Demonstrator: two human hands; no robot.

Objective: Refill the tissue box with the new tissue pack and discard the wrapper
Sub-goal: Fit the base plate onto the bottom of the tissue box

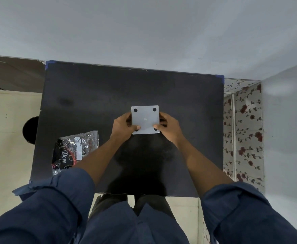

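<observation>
A white square tissue box (pixel 145 119) is turned underside up above the middle of the black table (pixel 91 95); round black feet show at its corners. My left hand (pixel 123 128) grips its left edge and my right hand (pixel 168 127) grips its right edge, thumbs pressed on the near corners. The tissue pack (pixel 73 151), in a crinkled clear and black wrapper printed "Dove", lies flat near the table's front left corner, partly hidden by my left sleeve.
A round dark opening (pixel 30 130) sits in the cream surface left of the table. A floral-patterned cloth (pixel 242 131) hangs along the table's right side. A pale wall stands right behind the table's far edge.
</observation>
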